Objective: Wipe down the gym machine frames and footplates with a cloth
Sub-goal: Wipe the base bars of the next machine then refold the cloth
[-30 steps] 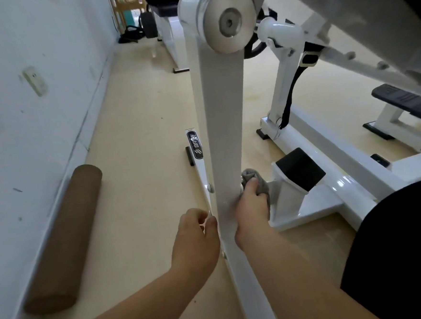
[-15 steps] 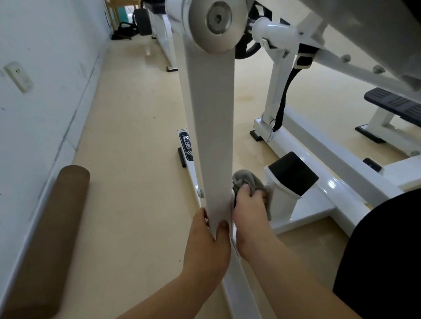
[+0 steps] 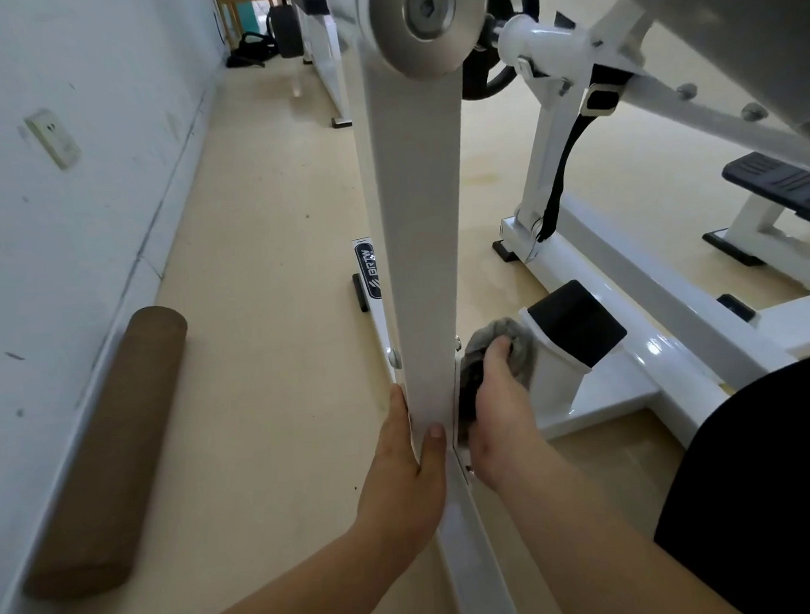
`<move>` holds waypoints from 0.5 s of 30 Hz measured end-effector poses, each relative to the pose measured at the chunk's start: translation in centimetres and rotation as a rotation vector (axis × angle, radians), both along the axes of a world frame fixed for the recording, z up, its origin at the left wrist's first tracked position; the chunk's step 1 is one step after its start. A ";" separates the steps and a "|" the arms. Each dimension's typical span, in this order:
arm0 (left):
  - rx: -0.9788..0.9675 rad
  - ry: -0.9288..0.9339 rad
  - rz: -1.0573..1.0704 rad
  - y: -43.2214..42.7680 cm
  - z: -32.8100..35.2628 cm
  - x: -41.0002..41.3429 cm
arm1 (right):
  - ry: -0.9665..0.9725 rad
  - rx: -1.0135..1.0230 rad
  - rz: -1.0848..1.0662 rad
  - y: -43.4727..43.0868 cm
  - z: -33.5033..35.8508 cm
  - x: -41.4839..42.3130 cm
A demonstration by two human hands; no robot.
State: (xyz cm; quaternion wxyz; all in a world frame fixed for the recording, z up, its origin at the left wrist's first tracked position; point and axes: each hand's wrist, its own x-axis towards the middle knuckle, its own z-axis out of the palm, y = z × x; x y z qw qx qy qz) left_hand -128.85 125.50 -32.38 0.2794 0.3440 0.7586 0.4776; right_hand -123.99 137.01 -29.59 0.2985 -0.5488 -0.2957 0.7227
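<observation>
I look down through the head camera at a white wall [image 3: 54, 259] filling the left side and a pale beige floor [image 3: 263, 230] running ahead. A white gym machine's flat upright [image 3: 419, 258] rises through the middle of the view to a round silver pivot cap [image 3: 425, 13] at the top. A brown foam roller [image 3: 111, 452] lies on the floor against the wall. Right of the upright, a black-topped block [image 3: 577, 323] stands on the machine's base. The left hand [image 3: 404, 465] grips the lower upright, thumb pressed flat on its front face. The right hand [image 3: 501, 410] curls its fingers round a bunched grey cloth [image 3: 516, 342], holding it against the upright's lower right side, just beside the block.
</observation>
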 end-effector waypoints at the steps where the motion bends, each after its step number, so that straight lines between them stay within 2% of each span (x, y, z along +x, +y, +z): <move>1: -0.001 -0.005 -0.003 0.0 0.0 0.0 | -0.045 0.018 -0.029 0.5 0.8 -0.5; 3: -0.010 0.007 -0.012 0.0 -0.1 0.0 | -0.160 0.119 -0.067 0.8 2.2 -1.3; 6: -0.028 0.042 -0.021 -0.1 -0.2 -0.2 | -0.207 0.262 -0.120 -1.1 2.0 -0.3; 9: -0.056 0.042 -0.002 -0.1 -0.3 0.0 | -0.280 0.239 0.066 -2.8 -1.5 2.6; 11: -0.095 0.024 0.034 -0.1 -0.3 0.9 | -0.326 0.228 0.096 -3.4 -3.8 4.5; 15: -0.149 0.034 0.114 0.0 -0.8 2.7 | -0.429 0.302 -0.207 -2.7 -2.8 6.7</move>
